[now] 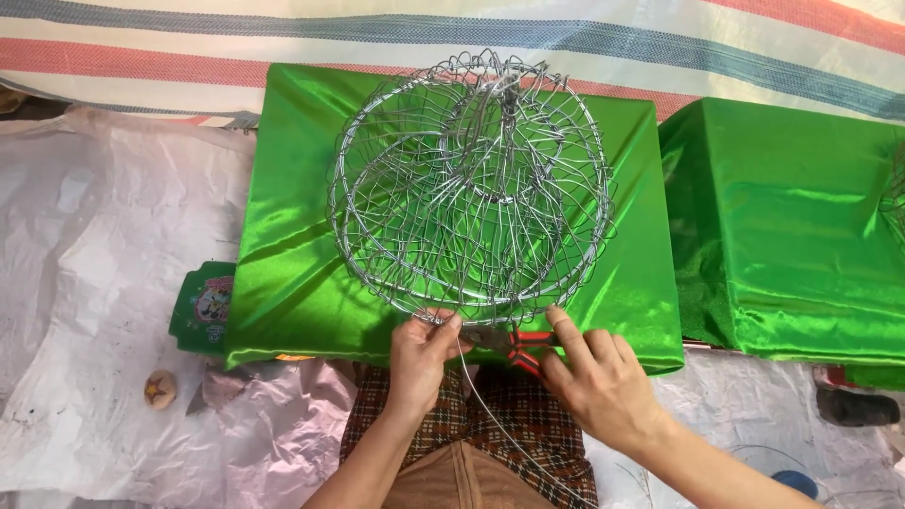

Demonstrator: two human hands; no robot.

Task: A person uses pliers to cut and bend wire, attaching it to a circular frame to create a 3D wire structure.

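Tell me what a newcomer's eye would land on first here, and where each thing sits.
First, the round wire mesh basket, silver and half-woven, lying in the middle on a table draped in shiny green cloth. Next, at the basket's near rim, the left hand pinches the wire while the right hand holds red-handled pliers against it. A loose wire strand trails down over the checked lap.

A green-draped table (302, 264) carries a wire basket (471, 184), which reaches to its near edge; the far corners stay bare.
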